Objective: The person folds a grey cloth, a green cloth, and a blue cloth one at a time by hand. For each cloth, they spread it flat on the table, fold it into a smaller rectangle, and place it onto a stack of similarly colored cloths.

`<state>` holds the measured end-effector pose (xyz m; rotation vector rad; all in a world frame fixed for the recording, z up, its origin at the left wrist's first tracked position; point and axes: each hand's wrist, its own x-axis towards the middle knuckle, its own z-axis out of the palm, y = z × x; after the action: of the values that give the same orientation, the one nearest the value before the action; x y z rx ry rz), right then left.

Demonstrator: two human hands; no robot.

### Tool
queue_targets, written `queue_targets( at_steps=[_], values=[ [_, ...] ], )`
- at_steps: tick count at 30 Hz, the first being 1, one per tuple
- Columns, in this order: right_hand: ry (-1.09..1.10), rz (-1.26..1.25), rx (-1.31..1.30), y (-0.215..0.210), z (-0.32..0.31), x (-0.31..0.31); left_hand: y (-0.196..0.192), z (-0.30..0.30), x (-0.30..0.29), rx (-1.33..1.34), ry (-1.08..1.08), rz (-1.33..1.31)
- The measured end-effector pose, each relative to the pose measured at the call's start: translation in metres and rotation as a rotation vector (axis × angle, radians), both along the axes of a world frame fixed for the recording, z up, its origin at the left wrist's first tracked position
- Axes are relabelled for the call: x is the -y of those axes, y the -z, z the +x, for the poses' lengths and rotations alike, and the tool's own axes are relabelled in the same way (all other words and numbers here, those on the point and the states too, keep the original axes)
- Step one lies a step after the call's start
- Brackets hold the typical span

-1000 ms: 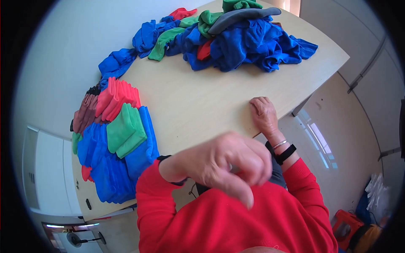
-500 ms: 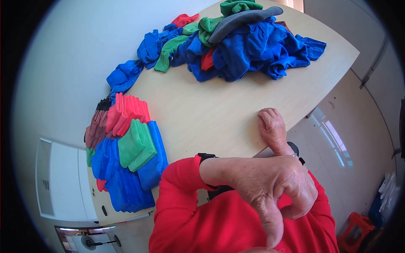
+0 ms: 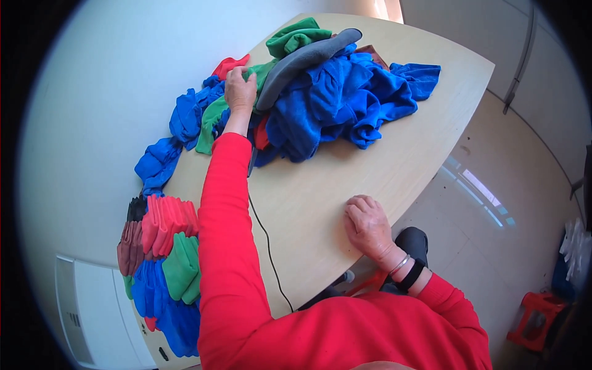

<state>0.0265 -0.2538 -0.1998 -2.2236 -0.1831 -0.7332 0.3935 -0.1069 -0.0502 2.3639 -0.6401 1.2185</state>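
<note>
My left arm in a red sleeve reaches far across the light wooden table (image 3: 382, 166). My left hand (image 3: 238, 88) is closed on a green cloth (image 3: 211, 121) at the left side of a loose heap of cloths (image 3: 336, 105). The heap is mostly blue, with a long grey cloth (image 3: 302, 58), another green cloth (image 3: 295, 37) on top and a red cloth (image 3: 229, 64) behind my hand. My right hand (image 3: 368, 226) rests near the table's front edge, fingers curled under, holding nothing.
Folded cloths lie stacked at the table's left end: pink-red (image 3: 166, 222), green (image 3: 182, 268), blue (image 3: 157, 302) and dark brown (image 3: 128, 246). A thin black cable (image 3: 266, 237) runs over the table beside my left arm. A white cabinet (image 3: 92, 314) stands at lower left, a red stool (image 3: 531, 314) at lower right.
My left hand, which was raised close to the camera, has stretched out to the cloth heap and closed on the green cloth. My right hand stays on the table.
</note>
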Motion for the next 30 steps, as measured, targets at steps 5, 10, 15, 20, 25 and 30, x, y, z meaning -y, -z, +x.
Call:
queue_targets(
  at_steps=[5,10,15,20,25,30],
  values=[
    [-0.018,-0.01,-0.019,-0.002,0.0,-0.002,0.023,0.04,-0.012,0.053,-0.227,0.364],
    [-0.009,-0.017,-0.06,-0.004,-0.001,-0.001,0.02,0.048,-0.013,-0.396,-0.308,0.487],
    [-0.021,-0.017,-0.04,-0.001,-0.002,-0.002,-0.052,0.042,-0.038,-0.151,-0.075,0.009],
    [-0.049,-0.052,-0.06,-0.001,-0.003,-0.002,-0.144,-0.01,-0.079,-0.105,0.141,-0.316],
    [-0.082,0.056,0.018,-0.025,0.038,0.019,-0.175,-0.124,-0.12,-0.3,0.475,-0.651],
    [0.234,-0.278,0.38,-0.127,0.162,0.093,-0.142,-0.211,-0.148,-0.535,0.537,-0.763]
  ],
)
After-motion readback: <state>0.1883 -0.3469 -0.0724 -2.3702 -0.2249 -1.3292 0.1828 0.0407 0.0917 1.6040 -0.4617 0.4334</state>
